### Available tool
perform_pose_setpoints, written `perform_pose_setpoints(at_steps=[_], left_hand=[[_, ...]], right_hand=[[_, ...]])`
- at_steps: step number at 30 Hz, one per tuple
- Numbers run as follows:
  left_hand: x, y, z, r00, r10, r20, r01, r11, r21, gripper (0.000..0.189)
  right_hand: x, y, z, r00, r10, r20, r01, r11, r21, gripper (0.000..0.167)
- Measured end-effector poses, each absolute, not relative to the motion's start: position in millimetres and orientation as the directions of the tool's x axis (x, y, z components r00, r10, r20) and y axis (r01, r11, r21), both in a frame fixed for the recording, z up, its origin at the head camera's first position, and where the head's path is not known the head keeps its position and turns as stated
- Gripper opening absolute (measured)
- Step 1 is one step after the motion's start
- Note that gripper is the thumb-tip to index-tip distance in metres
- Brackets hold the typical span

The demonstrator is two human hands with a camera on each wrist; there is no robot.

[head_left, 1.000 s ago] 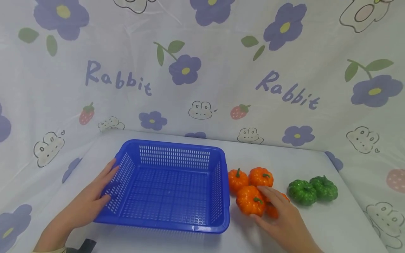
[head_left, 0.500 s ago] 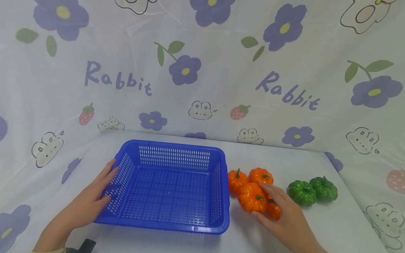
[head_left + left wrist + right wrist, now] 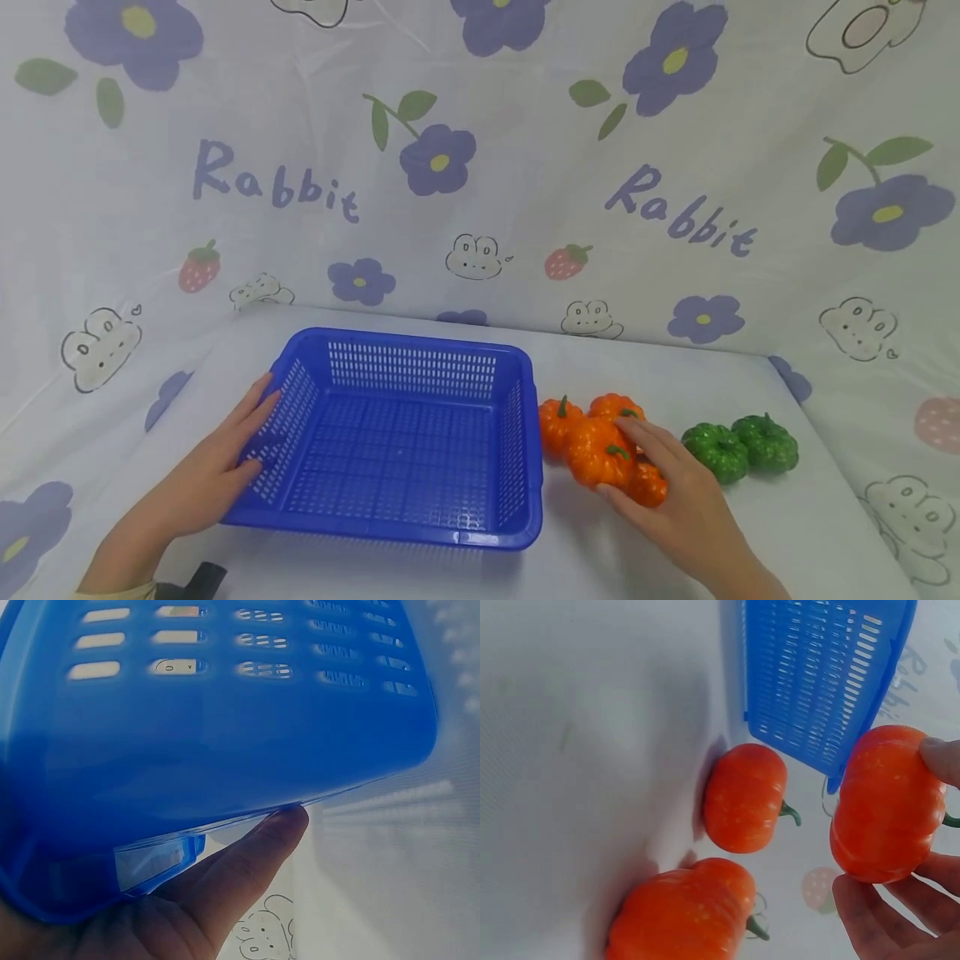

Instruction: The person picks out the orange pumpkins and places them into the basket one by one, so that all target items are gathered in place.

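My right hand [image 3: 678, 492] grips a small orange pumpkin [image 3: 596, 454] with a green stem, thumb on one side and fingers on the other. In the right wrist view the held pumpkin [image 3: 889, 806] is raised above the table, overlapping the basket's edge. Other orange pumpkins [image 3: 557, 423] sit just behind and below it, some partly covered by the hand. A blue plastic basket [image 3: 390, 542] with slotted walls stands to their left. My left hand [image 3: 206, 475] rests on its left rim, fingers fairly straight; a fingertip [image 3: 289, 817] touches the basket in the left wrist view.
Two green pumpkins [image 3: 716, 452] sit side by side on the right of the white table [image 3: 810, 533]. Behind the table hangs a white curtain [image 3: 517, 167] printed with flowers and rabbits. A dark object [image 3: 202, 581] shows at the bottom left, by the left wrist.
The held orange pumpkin has risen a little off the table with the right hand, uncovering more of the pumpkin beneath. The left hand and the basket stay put.
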State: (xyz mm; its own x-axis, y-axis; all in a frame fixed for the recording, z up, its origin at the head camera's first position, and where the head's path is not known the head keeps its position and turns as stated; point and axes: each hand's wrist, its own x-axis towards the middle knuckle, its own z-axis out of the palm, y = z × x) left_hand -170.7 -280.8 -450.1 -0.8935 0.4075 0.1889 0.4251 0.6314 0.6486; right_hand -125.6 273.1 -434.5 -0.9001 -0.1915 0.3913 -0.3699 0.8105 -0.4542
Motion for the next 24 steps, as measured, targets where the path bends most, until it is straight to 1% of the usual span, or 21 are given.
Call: perform_pose_setpoints(at_steps=[5, 10, 13, 16, 24], left_hand=[[-171, -282, -451, -0.897, 0.404, 0.18, 0.416, 0.632, 0.654, 0.078], [-171, -283, -453, -0.89, 0.416, 0.188, 0.428, 0.616, 0.661, 0.08], [-170, -284, -454, -0.891, 0.417, 0.179, 0.422, 0.613, 0.668, 0.082], [-170, -284, -453, -0.897, 0.411, 0.164, 0.407, 0.619, 0.672, 0.082], [-171, -283, -452, -0.884, 0.42, 0.207, 0.444, 0.61, 0.656, 0.081]], right_hand=[[-131, 273, -429, -0.893, -0.198, 0.403, -0.384, 0.804, -0.455, 0.075], [-134, 271, -423, -0.906, -0.192, 0.378, -0.37, 0.793, -0.484, 0.074], [-136, 268, -421, -0.903, -0.194, 0.384, -0.379, 0.782, -0.495, 0.074], [-139, 266, -419, -0.897, -0.198, 0.394, -0.387, 0.783, -0.487, 0.075], [-145, 259, -412, -0.893, -0.202, 0.401, -0.387, 0.8, -0.458, 0.075]])
